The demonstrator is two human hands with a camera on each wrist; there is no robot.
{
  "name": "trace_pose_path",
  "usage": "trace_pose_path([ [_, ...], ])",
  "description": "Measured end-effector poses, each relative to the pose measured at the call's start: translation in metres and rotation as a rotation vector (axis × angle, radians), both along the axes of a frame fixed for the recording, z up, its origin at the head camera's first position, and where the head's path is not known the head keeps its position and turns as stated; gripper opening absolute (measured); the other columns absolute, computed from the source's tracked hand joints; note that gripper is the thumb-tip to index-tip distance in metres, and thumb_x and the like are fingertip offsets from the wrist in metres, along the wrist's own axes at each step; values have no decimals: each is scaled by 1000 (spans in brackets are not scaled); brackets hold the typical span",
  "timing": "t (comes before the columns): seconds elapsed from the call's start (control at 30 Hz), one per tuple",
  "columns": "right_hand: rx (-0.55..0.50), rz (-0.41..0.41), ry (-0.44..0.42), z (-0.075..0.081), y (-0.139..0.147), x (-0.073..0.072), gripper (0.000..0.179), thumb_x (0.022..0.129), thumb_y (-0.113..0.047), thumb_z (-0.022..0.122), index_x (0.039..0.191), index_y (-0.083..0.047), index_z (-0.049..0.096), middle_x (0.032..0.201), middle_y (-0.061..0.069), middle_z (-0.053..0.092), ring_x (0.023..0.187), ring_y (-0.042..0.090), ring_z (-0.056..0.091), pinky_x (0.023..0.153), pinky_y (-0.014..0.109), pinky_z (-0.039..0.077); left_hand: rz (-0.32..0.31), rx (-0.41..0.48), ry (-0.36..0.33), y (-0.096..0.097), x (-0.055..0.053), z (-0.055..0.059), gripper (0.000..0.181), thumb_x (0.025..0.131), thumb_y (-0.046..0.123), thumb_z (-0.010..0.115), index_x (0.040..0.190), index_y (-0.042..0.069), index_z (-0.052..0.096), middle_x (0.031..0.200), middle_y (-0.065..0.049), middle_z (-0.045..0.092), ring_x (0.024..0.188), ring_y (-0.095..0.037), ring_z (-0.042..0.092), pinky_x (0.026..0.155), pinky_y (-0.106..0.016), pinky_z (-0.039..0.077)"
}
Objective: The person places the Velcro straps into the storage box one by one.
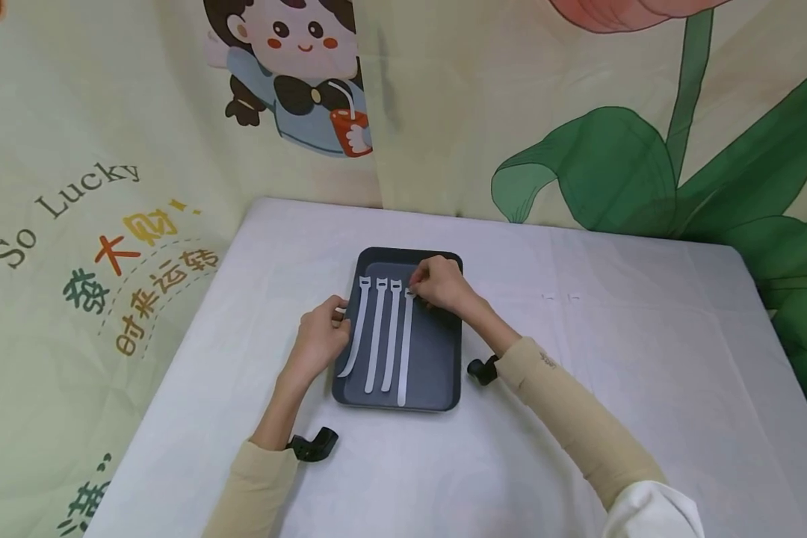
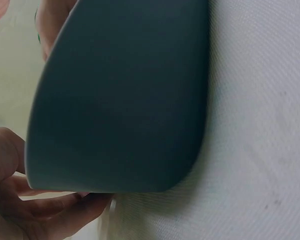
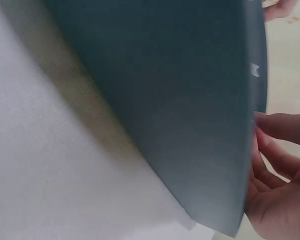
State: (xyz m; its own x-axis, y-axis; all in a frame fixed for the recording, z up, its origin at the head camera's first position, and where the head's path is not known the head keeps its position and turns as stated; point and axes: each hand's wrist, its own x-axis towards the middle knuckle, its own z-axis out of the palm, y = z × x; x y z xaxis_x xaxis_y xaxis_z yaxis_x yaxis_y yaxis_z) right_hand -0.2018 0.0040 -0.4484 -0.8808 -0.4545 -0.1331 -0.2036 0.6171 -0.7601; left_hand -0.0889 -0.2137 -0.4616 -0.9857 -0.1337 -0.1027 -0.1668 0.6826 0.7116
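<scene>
A dark grey rectangular tray [image 1: 437,366] holds several white cable ties [image 1: 376,336] with slotted heads, lying lengthwise side by side. The leftmost tie [image 1: 359,329] curves at its lower end. My right hand [image 1: 441,284] reaches over the tray's right side and pinches the rightmost cable tie [image 1: 406,351] near its head. At the left rim, my left hand [image 1: 321,336] holds the tray's edge with bent fingers. Both wrist views mostly show the tray's outer wall [image 2: 125,100], and in the right one it partly hides my right fingertips.
The tray stands on a table with a white cloth [image 1: 612,359]. Behind the table hangs a printed curtain [image 1: 437,112] with a cartoon figure and green leaves. Black wrist cameras [image 1: 314,444] sit on both forearms.
</scene>
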Motion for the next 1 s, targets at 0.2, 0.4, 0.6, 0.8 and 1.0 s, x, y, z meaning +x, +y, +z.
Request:
trace_pose_path([
  [0.2,-94,23,1,9,9,11,14,99,-13,66,104,-2,74,89,17,74,66,24,66,61,31,55,7,-7,-17,0,1,1,35,97,5,54,130,-3,62,111,-28,72,95,-35,74,78,-46,59],
  [0.4,-219,1,-18,13,19,21,18,100,-15,65,108,-2,73,95,21,73,75,28,70,70,40,61,7,-17,-12,2,1,1,34,97,5,54,129,-4,62,111,-28,72,95,-36,74,78,-46,59],
  [0.6,-279,-43,2,20,27,33,20,101,-20,66,110,-3,73,90,14,71,70,20,66,72,41,61,10,-19,-6,0,0,2,34,97,5,55,130,-4,62,112,-28,72,98,-37,74,80,-48,59],
  [0.8,-336,-64,0,23,40,43,23,101,-21,65,111,-2,72,94,18,71,73,23,66,75,42,61,9,-10,-2,-1,-1,1,34,97,5,55,129,-4,62,112,-29,72,97,-37,74,79,-47,60],
  [1.0,-370,-100,22,23,56,52,12,99,-18,68,106,-9,73,89,13,71,73,24,65,76,49,59,12,-14,-8,0,-1,0,34,98,5,55,130,-4,62,112,-29,72,97,-37,74,79,-47,60],
])
